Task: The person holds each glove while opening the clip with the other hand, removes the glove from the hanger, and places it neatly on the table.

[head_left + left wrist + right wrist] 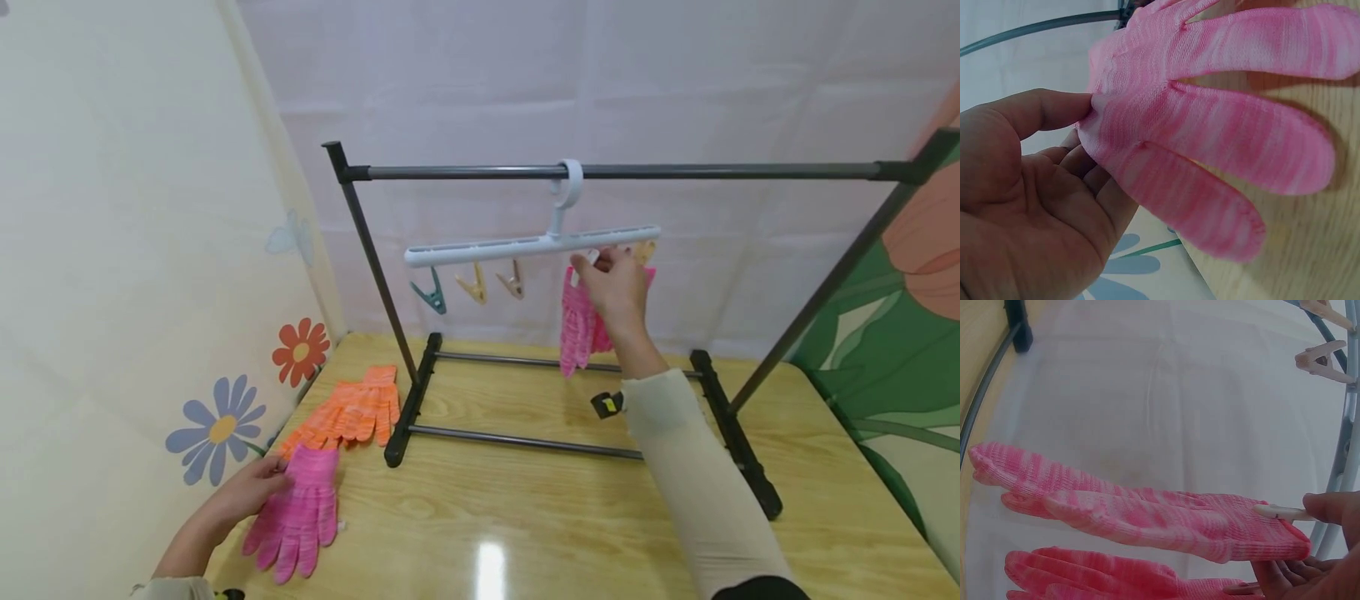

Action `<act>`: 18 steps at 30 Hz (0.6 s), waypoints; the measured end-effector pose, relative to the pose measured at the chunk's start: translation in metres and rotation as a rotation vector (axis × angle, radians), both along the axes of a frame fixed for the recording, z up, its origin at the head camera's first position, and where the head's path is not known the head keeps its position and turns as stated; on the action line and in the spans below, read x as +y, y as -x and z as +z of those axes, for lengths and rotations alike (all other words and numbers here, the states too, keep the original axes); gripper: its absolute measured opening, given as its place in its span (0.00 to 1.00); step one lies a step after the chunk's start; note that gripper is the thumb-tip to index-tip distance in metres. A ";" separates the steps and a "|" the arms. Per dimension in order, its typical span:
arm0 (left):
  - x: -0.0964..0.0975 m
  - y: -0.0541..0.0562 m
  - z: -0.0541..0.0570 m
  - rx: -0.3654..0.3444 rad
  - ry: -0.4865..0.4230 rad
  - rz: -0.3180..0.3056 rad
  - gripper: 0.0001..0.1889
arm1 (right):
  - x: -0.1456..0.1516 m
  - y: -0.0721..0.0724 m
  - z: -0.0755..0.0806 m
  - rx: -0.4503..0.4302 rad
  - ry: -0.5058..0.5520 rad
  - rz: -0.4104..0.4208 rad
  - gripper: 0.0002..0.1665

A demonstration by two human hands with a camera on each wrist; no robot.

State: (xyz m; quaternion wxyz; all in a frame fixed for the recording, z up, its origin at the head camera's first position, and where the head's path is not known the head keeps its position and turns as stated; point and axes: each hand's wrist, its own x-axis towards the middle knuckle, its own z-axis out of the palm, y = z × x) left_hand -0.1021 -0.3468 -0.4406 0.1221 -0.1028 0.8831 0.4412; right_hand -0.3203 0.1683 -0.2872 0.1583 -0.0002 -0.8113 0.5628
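At the table's left edge, my left hand (242, 498) pinches the edge of a pink striped knit glove (1210, 125) between thumb and fingers. That glove lies fingers toward me, partly over orange gloves (360, 408). My right hand (621, 292) is raised to the right half of a light-blue hanger (487, 250), pinching a white clothespin (1275, 512). The clothespin bites the cuff of a hanging pink glove (1166, 519). Below it in the right wrist view, another pink glove (1097, 575) hangs from its own clip, partly cut off by the frame.
The hanger hooks over the top bar (712, 172) of a black rack standing on the wooden table (465, 517). A green clip (431, 293), a yellow clip (474, 285) and a beige clip (513, 281) hang from the hanger's left half. A pale curtain stands behind.
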 end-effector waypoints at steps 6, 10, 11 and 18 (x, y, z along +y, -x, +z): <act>-0.005 -0.001 -0.002 -0.013 0.013 0.007 0.08 | 0.000 0.001 -0.001 -0.011 0.005 0.008 0.30; -0.008 -0.002 -0.002 -0.026 0.025 0.005 0.07 | -0.001 0.000 -0.002 -0.010 0.008 0.017 0.29; -0.008 -0.003 -0.003 -0.034 0.018 0.004 0.07 | -0.001 0.000 -0.002 -0.008 0.007 0.016 0.29; -0.012 -0.005 -0.008 -0.065 -0.028 -0.059 0.05 | -0.003 0.001 -0.002 0.020 -0.008 -0.003 0.27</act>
